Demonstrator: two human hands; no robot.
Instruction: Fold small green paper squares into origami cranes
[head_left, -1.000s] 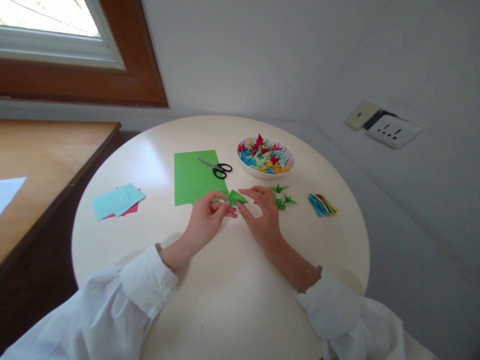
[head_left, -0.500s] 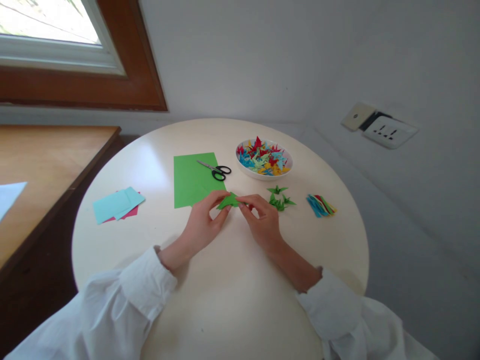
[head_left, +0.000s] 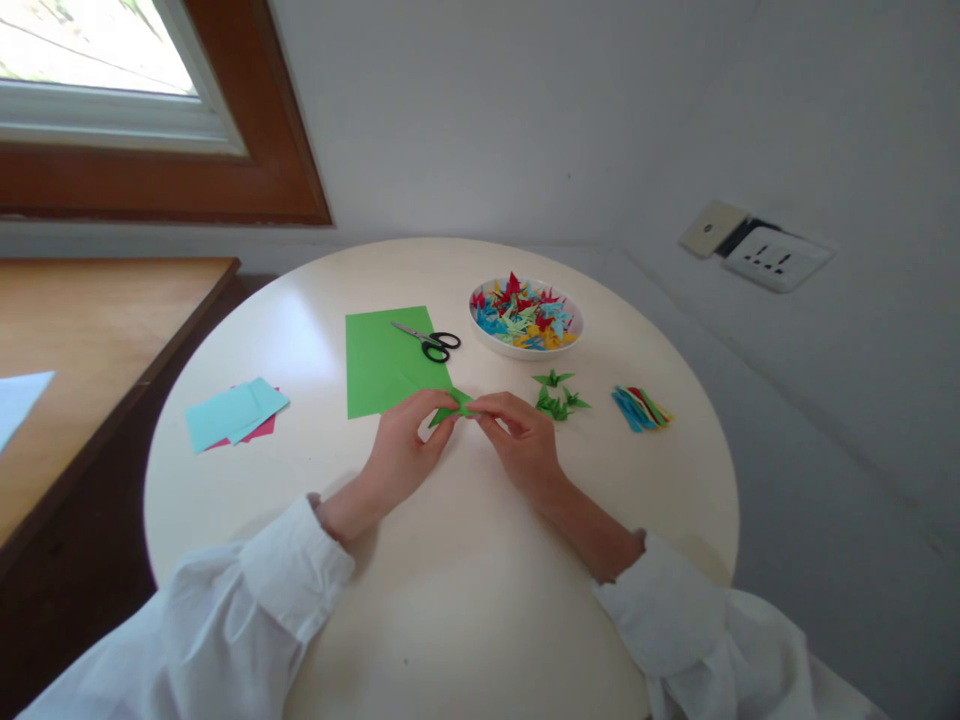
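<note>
Between my two hands is a small piece of folded green paper (head_left: pixel 463 399), its pointed end slanting down to the left. My left hand (head_left: pixel 409 440) pinches its left side between thumb and fingers. From the right, my right hand (head_left: pixel 523 442) grips the other edge with thumb and index finger. Part of the paper is hidden by the fingertips. Just beyond my left hand lies a flat green sheet (head_left: pixel 382 360), with black-handled scissors (head_left: pixel 435 345) resting partly on it. Several green paper cranes (head_left: pixel 555 402) sit close to my right hand.
A white bowl (head_left: pixel 517 350) of colourful folded paper cranes stands toward the back of the round white table (head_left: pixel 450 600). At the right is a bundle of coloured paper strips (head_left: pixel 641 409); at the left, light blue sheets (head_left: pixel 225 415) overlap pink ones (head_left: pixel 262 428).
My fingers have shifted slightly on the green paper, closing in around it. Its shape looks narrower at the middle, with a point showing lower left. Other things stay in place.
</note>
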